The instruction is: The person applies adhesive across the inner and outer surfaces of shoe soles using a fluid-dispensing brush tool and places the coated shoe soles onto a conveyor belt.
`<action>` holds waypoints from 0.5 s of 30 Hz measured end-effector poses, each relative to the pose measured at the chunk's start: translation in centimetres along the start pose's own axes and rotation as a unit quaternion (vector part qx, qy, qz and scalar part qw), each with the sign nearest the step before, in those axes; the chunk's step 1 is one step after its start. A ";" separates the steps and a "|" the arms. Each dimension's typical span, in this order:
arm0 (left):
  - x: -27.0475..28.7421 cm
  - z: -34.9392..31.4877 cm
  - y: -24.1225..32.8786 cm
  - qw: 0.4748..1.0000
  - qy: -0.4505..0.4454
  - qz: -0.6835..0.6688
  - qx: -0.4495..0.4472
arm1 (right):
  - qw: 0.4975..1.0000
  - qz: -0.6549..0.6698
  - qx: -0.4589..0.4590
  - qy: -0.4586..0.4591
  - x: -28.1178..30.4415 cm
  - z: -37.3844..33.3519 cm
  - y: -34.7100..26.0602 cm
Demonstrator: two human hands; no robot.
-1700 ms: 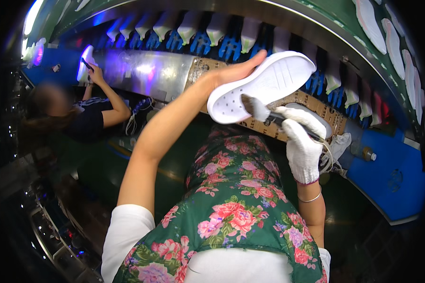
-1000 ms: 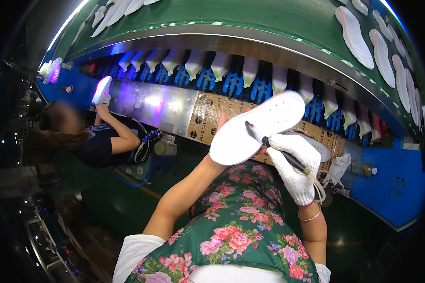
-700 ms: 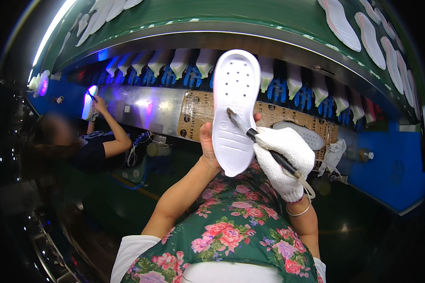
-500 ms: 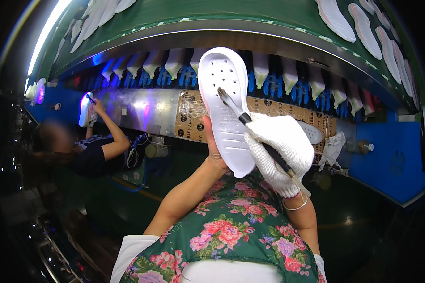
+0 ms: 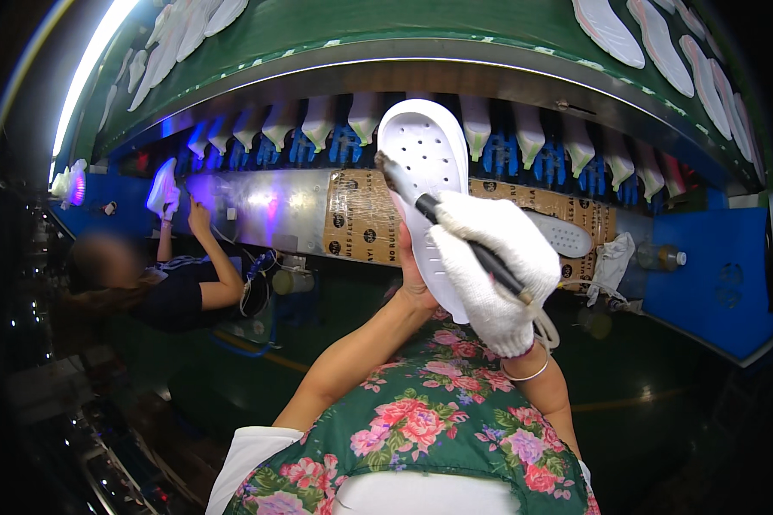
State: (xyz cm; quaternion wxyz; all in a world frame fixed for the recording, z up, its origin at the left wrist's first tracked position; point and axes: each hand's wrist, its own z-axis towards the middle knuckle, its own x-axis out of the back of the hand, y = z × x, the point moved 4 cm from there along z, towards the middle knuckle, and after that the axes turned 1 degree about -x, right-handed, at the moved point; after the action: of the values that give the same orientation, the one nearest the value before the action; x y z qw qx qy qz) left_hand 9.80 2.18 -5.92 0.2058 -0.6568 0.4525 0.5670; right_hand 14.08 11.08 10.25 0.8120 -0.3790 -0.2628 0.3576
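A white shoe sole [image 5: 423, 146], pierced by small holes in its far half, is held up lengthwise before me. My left hand [image 5: 412, 273], bare, grips it from below along its left edge; part of that hand is hidden behind the sole. In a white knit glove, my right hand [image 5: 500, 266] is closed around a black-handled brush [image 5: 427, 207]. Its dark bristle tip is at the sole's left edge, beside the holes; whether it touches cannot be made out. A pale tube runs from the handle's rear end past my wrist.
Shoe uppers [image 5: 526, 133] hang in a row under the metal-edged green conveyor [image 5: 361, 34], which carries more soles. Below lies a cardboard-covered bench [image 5: 352, 223] with another sole [image 5: 561, 233], a white cloth [image 5: 611, 264] and a jar [image 5: 660, 257]. A co-worker [image 5: 180, 283] works at the left.
The brush has moved from the middle of the holes to the sole's left edge. The sole and my left hand have shifted slightly right. The co-worker's hand has drawn away from their shoe.
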 end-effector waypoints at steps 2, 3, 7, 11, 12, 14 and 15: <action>-0.6 0.1 0.3 0.999 -0.033 -0.029 -0.001 | 0.997 -0.005 -0.039 0.064 0.3 -0.3 0.5; -0.6 0.2 0.4 1.000 0.005 0.015 -0.009 | 0.998 -0.039 0.000 0.048 0.3 0.0 0.2; 0.8 0.6 -0.6 0.996 -0.003 -0.081 0.048 | 0.993 -0.095 0.071 0.024 -0.7 -0.3 -0.2; 0.8 1.2 0.4 0.998 0.036 0.049 -0.012 | 0.998 -0.028 -0.042 0.036 -0.4 -0.8 1.3; -0.3 0.8 0.7 1.000 -0.005 0.019 -0.017 | 0.997 -0.062 -0.035 0.011 -0.2 -1.0 1.6; -0.4 1.0 1.0 0.999 0.004 0.038 -0.005 | 0.995 -0.095 -0.017 -0.019 -0.3 -1.3 1.9; -0.7 1.4 0.6 0.993 -0.073 -0.093 0.031 | 0.995 -0.097 -0.009 -0.024 -0.5 -1.5 1.9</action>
State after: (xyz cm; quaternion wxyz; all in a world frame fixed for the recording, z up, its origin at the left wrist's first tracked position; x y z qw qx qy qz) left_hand 8.56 3.25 -5.52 0.3101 -0.6463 0.3902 0.5778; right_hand 14.13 10.90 7.78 0.8325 -0.3507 -0.3213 0.2841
